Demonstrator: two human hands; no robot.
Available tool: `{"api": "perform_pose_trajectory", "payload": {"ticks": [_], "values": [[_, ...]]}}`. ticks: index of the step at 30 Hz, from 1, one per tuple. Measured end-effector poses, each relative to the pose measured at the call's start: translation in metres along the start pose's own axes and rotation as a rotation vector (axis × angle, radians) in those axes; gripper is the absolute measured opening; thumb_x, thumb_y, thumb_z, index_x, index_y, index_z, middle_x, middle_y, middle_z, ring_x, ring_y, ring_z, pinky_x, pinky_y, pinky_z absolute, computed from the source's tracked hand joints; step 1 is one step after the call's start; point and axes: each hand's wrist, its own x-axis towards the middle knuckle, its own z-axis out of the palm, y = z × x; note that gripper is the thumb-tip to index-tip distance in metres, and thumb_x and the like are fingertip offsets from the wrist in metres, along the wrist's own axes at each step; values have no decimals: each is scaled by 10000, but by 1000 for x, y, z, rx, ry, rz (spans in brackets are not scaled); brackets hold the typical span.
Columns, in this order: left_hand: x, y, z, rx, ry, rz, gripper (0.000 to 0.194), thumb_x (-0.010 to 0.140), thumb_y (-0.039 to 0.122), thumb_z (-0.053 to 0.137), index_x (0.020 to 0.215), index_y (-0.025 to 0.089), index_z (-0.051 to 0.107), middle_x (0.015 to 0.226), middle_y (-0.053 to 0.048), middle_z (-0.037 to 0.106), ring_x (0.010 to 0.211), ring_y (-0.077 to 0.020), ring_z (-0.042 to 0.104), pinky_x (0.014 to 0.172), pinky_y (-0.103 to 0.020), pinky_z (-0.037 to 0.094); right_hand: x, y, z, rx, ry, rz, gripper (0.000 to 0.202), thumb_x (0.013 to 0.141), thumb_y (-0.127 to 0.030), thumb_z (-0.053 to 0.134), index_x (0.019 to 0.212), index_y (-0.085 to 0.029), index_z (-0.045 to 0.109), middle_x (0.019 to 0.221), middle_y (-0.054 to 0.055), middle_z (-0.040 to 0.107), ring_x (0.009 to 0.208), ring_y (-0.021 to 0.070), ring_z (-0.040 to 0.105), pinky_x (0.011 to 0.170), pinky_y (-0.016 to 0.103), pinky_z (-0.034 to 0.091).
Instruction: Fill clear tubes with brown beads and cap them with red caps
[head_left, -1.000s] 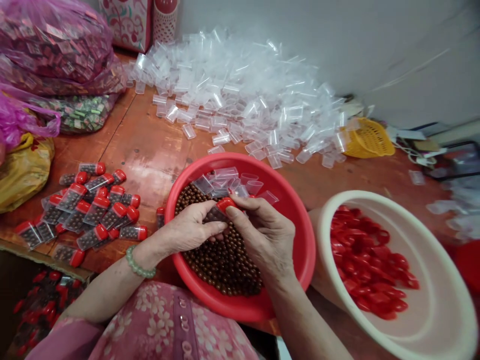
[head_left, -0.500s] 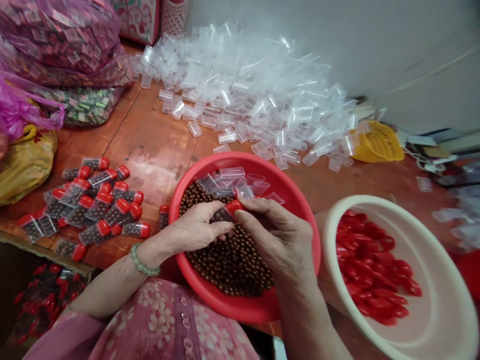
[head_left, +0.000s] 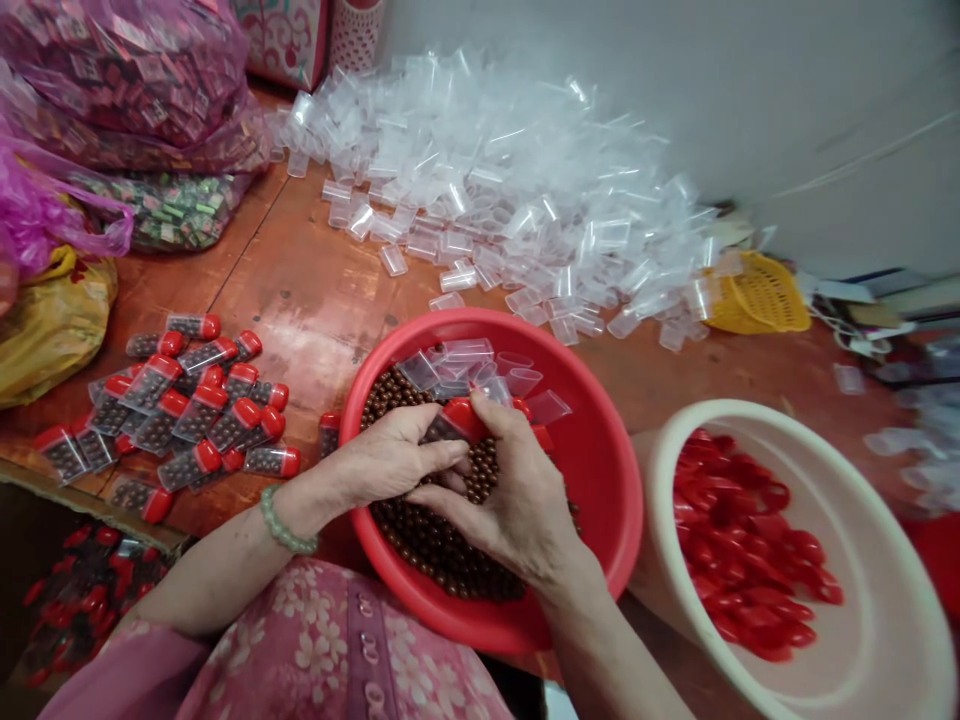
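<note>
My left hand (head_left: 397, 455) is closed around a small clear tube (head_left: 442, 428) of dark balls with a red cap, held over the red basin (head_left: 600, 480). My right hand (head_left: 517, 490) reaches in from the right, thumb spread below and away from its fingers. One of its fingertips is at the red cap; the other fingers are partly hidden. Under both hands lie many shiny brown balls (head_left: 420, 545). Several empty clear tubes (head_left: 465, 358) rest on the balls at the basin's far side, with red pieces beside them.
Filled, capped tubes (head_left: 199, 410) lie piled on the wooden table at left. A cream tub (head_left: 862, 600) of red caps (head_left: 750, 540) stands right. Behind the basin spreads a heap of empty clear tubes (head_left: 510, 190). Plastic bags (head_left: 150, 90) stand back left, a yellow basket (head_left: 757, 292) back right.
My right thumb has come off the red cap and swung down and left, opening away from the fingers. The left hand keeps the tube in nearly the same place.
</note>
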Motion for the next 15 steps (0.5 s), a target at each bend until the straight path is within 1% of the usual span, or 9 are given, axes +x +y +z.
{"api": "perform_pose_trajectory", "payload": {"ticks": [1, 2, 4, 7, 12, 15], "values": [[0, 0, 0, -64, -13, -23, 122, 805, 155, 581, 923, 125, 570, 735, 11, 574, 654, -98, 551, 684, -259, 446, 0, 0, 2, -29, 2, -15, 844, 784, -576, 657, 1405, -91, 353, 1135, 207, 621, 1014, 326, 630, 816, 469, 550], [0, -1, 0, -123, -24, -26, 138, 792, 157, 602, 922, 122, 573, 745, 6, 587, 666, -99, 567, 690, -255, 454, 1, -1, 4, -61, 14, -27, 834, 796, -558, 647, 1410, -86, 339, 1136, 211, 614, 1010, 328, 624, 815, 480, 543], [1, -2, -1, -203, -35, 5, 157, 756, 160, 657, 891, 118, 590, 761, 2, 605, 697, -95, 583, 719, -245, 460, 4, -2, 7, -117, 50, -41, 742, 820, -454, 629, 1403, -96, 343, 1117, 197, 616, 982, 314, 623, 806, 484, 534], [1, -4, -2, -261, -51, 32, 208, 711, 205, 737, 857, 120, 614, 768, 8, 613, 706, -85, 575, 728, -235, 450, 9, -4, 8, -176, 90, -68, 670, 786, -340, 621, 1364, -100, 383, 1056, 169, 641, 925, 290, 639, 785, 457, 528], [0, -2, -4, -285, -91, 4, 355, 621, 334, 842, 807, 116, 631, 719, 19, 599, 666, -76, 542, 704, -236, 432, 14, -3, 6, -247, 142, -162, 626, 744, -337, 649, 1293, -116, 445, 916, 103, 684, 782, 240, 661, 763, 409, 522], [-1, -2, -4, -273, -91, -21, 392, 596, 368, 859, 804, 115, 644, 700, 19, 599, 660, -78, 543, 693, -235, 429, 14, -2, 6, -260, 167, -183, 605, 743, -351, 662, 1272, -134, 466, 882, 84, 690, 747, 227, 662, 766, 402, 523]]}}
